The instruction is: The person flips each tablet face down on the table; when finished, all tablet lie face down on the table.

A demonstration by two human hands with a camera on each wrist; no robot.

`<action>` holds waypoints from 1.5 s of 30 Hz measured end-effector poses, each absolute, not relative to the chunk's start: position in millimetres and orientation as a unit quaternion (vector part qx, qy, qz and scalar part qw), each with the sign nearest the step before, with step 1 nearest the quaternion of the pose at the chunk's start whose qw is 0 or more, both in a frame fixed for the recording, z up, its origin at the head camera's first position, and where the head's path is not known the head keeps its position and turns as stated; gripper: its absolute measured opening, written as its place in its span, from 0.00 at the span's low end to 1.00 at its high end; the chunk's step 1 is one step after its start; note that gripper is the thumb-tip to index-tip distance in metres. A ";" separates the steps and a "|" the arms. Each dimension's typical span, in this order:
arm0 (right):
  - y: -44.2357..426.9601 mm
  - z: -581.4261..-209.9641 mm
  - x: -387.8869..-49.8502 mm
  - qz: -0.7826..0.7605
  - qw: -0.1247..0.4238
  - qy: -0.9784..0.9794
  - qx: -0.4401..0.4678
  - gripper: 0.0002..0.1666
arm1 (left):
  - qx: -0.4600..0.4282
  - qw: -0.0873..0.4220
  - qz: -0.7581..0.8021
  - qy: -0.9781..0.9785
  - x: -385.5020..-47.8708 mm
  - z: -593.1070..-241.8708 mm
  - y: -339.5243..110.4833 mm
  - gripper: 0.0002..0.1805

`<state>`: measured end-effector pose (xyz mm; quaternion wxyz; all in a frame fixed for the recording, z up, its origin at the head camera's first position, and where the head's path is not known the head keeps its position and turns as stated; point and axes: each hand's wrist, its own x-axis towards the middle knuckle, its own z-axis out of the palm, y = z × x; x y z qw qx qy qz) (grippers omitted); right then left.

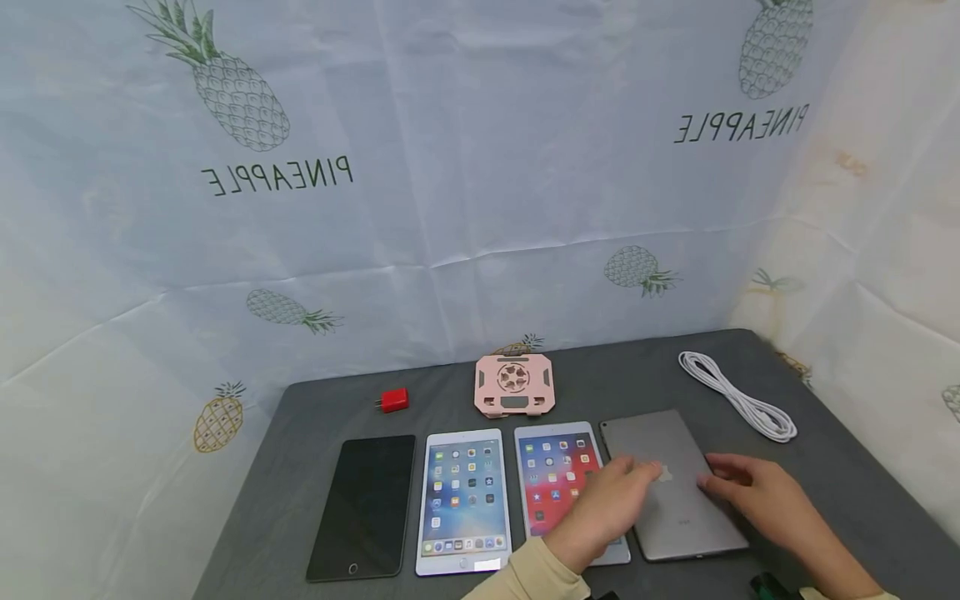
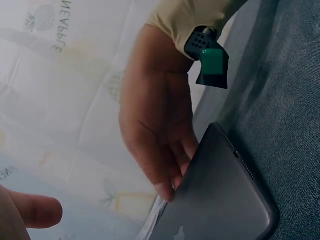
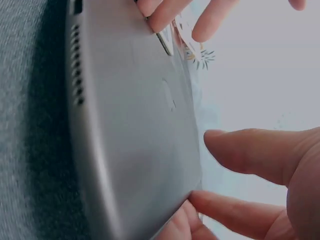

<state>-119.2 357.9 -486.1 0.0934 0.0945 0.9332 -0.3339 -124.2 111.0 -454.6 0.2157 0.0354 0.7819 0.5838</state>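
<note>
A grey tablet point(image 1: 678, 500) lies back side up at the right end of a row of tablets. Over its left part reaches my left hand point(image 1: 611, 504), its fingertips at the tablet's left edge in the right wrist view. My right hand point(image 1: 765, 500) is at the opposite long edge; in the right wrist view its fingers point(image 3: 235, 212) touch the tablet's edge while the thumb point(image 3: 250, 152) stands off the back. In the left wrist view, the right hand point(image 2: 160, 110) is beside the tablet point(image 2: 215, 190), and my left thumb point(image 2: 42, 211) is raised. Below my left forearm, a lit white tablet point(image 1: 551, 475) is partly covered.
Further left lie another lit white tablet point(image 1: 465, 500) and a dark-screened black tablet point(image 1: 363, 508). Behind them are a red plug adapter point(image 1: 394, 400) and a pink stand point(image 1: 514, 385). A coiled white cable point(image 1: 738, 398) lies at the back right, near the pineapple-printed curtain point(image 1: 480, 167).
</note>
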 end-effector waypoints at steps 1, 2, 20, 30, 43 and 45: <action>357.7 -486.6 -119.8 -0.334 0.099 0.932 0.095 0.43 | 0.034 0.215 0.582 0.783 -124.0 -454.8 111.4 0.36; 357.5 -486.9 -120.4 -0.335 0.104 0.932 0.096 0.44 | 0.033 0.216 0.583 0.782 -123.6 -454.9 111.7 0.36; 348.8 -479.6 -122.0 -0.303 0.136 0.937 0.106 0.44 | 0.028 0.226 0.570 0.790 -122.0 -453.0 114.4 0.37; 335.6 -471.1 -127.3 -0.292 0.130 0.944 0.086 0.44 | 0.032 0.227 0.572 0.787 -121.3 -454.0 108.2 0.39; 223.2 -453.9 -154.2 -0.309 0.104 0.945 0.004 0.46 | 0.004 0.156 0.566 0.810 -129.4 -447.3 14.3 0.44; 208.2 -454.0 -155.4 -0.293 0.117 0.949 0.002 0.49 | -0.008 0.157 0.570 0.807 -130.0 -450.3 4.0 0.45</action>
